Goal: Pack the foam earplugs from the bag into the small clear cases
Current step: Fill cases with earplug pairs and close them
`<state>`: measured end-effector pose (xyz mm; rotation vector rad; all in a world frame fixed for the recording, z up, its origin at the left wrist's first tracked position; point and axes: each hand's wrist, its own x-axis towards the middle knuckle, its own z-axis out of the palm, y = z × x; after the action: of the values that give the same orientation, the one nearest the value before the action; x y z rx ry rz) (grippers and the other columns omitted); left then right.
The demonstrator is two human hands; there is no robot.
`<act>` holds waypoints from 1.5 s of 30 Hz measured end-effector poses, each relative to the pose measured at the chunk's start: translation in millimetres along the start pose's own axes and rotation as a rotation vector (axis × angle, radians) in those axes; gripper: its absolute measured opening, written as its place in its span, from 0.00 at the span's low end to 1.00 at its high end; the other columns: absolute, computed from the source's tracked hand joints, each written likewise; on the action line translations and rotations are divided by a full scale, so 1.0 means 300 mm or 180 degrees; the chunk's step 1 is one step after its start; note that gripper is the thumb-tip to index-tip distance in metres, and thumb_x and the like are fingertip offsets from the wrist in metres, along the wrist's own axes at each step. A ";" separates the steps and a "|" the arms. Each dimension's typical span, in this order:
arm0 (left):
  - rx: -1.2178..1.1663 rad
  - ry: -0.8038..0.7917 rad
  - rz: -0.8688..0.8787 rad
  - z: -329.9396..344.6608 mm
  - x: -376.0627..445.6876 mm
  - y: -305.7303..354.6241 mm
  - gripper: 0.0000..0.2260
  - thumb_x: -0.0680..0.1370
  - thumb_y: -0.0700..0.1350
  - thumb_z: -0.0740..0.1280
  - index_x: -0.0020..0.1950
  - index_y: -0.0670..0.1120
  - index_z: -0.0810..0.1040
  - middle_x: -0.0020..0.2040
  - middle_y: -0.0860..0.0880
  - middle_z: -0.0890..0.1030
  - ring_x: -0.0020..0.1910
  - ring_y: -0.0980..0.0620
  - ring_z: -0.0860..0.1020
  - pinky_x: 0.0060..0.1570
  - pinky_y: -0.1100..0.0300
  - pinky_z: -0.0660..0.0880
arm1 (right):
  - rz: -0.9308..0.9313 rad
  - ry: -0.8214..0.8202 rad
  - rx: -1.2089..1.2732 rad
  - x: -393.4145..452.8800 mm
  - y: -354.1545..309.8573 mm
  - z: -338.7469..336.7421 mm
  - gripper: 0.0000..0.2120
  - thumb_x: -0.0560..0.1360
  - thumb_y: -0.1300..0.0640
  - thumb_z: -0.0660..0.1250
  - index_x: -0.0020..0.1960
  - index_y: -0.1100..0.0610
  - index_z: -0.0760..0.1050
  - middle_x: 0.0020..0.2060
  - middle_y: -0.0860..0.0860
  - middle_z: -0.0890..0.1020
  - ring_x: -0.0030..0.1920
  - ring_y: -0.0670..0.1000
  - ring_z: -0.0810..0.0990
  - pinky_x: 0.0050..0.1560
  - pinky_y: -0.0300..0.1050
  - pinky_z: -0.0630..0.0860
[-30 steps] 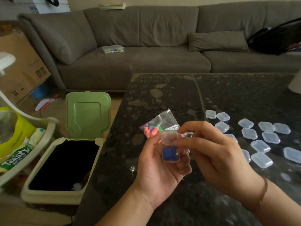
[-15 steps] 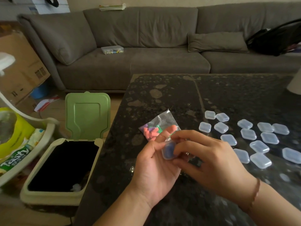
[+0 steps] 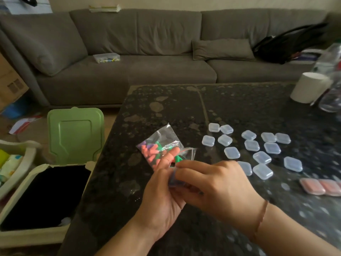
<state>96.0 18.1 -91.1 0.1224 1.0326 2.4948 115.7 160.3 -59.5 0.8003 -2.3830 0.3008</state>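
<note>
clear case [image 3: 172,179] pinched between left hand [image 3: 162,193] and right hand [image 3: 214,185]; earplug bag [image 3: 162,146] just behind.

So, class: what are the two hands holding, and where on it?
Left hand and right hand pinch one small clear case of blue earplugs; exact grip hidden.

table [image 3: 166,108]: dark stone | on it: earplug bag [image 3: 158,145], clear cases [image 3: 251,145], white cup [image 3: 308,89]

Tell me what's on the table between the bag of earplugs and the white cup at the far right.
In the head view, a scatter of small clear cases lies between the bag and the white cup; beyond them the dark table is bare.
</note>
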 end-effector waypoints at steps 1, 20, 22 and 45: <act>0.0144 -0.0014 0.0000 0.007 -0.004 -0.014 0.21 0.77 0.44 0.60 0.71 0.50 0.72 0.54 0.37 0.84 0.49 0.45 0.85 0.40 0.57 0.83 | -0.0012 -0.0016 -0.0145 -0.016 -0.006 -0.005 0.07 0.77 0.46 0.66 0.47 0.47 0.81 0.48 0.42 0.84 0.29 0.50 0.79 0.22 0.44 0.71; 0.1595 -0.0705 -0.0355 0.176 -0.047 -0.189 0.20 0.79 0.53 0.59 0.63 0.43 0.80 0.53 0.36 0.82 0.51 0.42 0.81 0.51 0.48 0.79 | -0.0130 0.0632 -0.0980 -0.343 0.102 -0.189 0.08 0.75 0.51 0.71 0.44 0.56 0.82 0.52 0.52 0.85 0.34 0.55 0.75 0.28 0.48 0.70; 0.1663 -0.0631 -0.0241 0.164 -0.046 -0.180 0.18 0.78 0.51 0.62 0.59 0.43 0.83 0.53 0.35 0.83 0.51 0.42 0.82 0.53 0.47 0.80 | -0.0076 0.0590 -0.0851 -0.353 0.113 -0.183 0.06 0.77 0.52 0.69 0.48 0.54 0.81 0.57 0.51 0.83 0.37 0.55 0.77 0.30 0.48 0.73; 0.2988 -0.0666 0.1025 0.132 -0.074 -0.185 0.12 0.81 0.46 0.63 0.65 0.51 0.72 0.52 0.52 0.85 0.46 0.57 0.82 0.45 0.61 0.78 | 0.2534 0.0469 0.3211 -0.296 0.076 -0.114 0.09 0.76 0.59 0.70 0.54 0.51 0.76 0.40 0.53 0.84 0.42 0.56 0.84 0.49 0.63 0.80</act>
<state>145.4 69.4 -99.1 0.8556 2.1144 1.9543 174.5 233.6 -86.6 0.1197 -2.2079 1.8857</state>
